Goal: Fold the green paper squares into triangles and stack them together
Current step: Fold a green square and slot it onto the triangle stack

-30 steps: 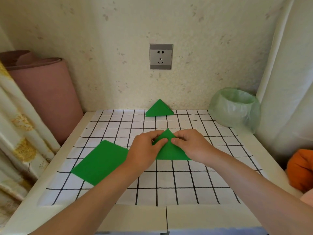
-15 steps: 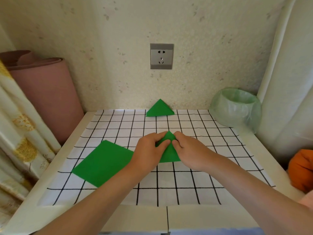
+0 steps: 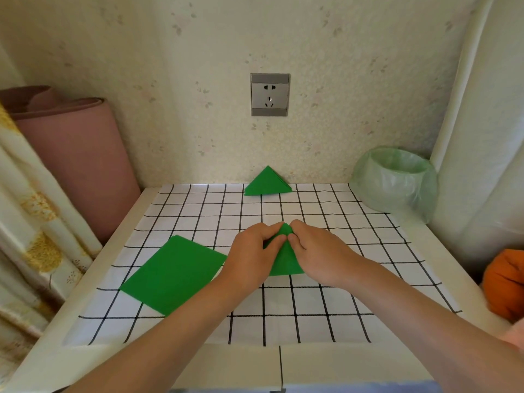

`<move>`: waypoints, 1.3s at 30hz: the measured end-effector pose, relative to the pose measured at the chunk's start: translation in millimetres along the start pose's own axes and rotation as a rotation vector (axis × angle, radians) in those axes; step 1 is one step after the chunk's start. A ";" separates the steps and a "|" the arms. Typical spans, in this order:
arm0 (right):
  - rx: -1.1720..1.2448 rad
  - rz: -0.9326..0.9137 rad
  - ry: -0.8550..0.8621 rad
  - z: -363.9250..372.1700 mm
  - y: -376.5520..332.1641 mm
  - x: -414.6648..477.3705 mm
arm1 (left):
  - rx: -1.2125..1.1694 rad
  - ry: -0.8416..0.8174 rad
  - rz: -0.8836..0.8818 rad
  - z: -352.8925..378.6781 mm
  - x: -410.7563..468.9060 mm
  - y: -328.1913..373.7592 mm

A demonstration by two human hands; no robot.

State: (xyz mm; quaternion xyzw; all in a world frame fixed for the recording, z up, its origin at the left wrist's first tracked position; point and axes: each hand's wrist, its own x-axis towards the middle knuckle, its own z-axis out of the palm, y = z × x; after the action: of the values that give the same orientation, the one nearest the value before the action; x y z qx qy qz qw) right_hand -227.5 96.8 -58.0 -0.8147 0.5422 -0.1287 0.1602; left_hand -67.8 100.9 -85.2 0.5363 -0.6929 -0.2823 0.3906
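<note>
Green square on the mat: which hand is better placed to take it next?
Left, probably. The left hand lies just beside the green square; the right hand would have to cross over the triangle.

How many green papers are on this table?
3: a flat square at the left, a centre triangle held by the left hand and right hand, a back triangle by the wall. More sheets may hide underneath.

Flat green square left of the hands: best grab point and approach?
Probably its near corner, from the front-left. The green square lies flat on the grid mat, turned diamond-wise, so no edge stands up to pinch. That corner points at the person with nothing on it. Lift it with a fingertip, then pinch.
</note>
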 end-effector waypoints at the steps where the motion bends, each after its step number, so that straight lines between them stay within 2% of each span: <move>1: -0.002 -0.002 0.004 -0.8 0.2 0.4 | -0.007 0.005 0.006 -0.6 0.1 0.4; 10: 0.027 0.019 0.034 -1.0 3.9 3.4 | -0.010 -0.013 -0.017 -0.2 1.7 0.6; 15: 0.290 0.181 0.069 -2.5 4.8 10.7 | -0.012 -0.036 -0.072 2.1 2.3 3.1; 21: 0.446 0.382 -0.080 5.0 12.9 15.3 | 0.070 -0.299 -0.211 -1.6 6.4 -2.8; 25: 0.333 0.414 -0.102 15.3 10.1 16.8 | 0.244 -0.351 -0.302 -2.9 9.4 -8.8; 30: 0.109 0.383 -0.101 26.0 6.7 19.1 | 0.489 -0.305 -0.220 1.4 7.7 -12.0; 35: -0.055 0.343 -0.055 32.5 4.4 17.9 | 0.554 -0.249 -0.143 7.0 7.5 -13.6; 39: -0.183 0.275 0.005 35.4 4.1 16.7 | 0.494 -0.201 -0.063 6.7 6.6 -15.5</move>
State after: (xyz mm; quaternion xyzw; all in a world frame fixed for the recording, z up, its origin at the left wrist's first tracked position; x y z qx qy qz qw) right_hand -211.1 84.2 -91.4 -0.7436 0.6586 -0.0576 0.1000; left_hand -66.1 90.3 -99.8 0.6060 -0.7590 -0.1689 0.1681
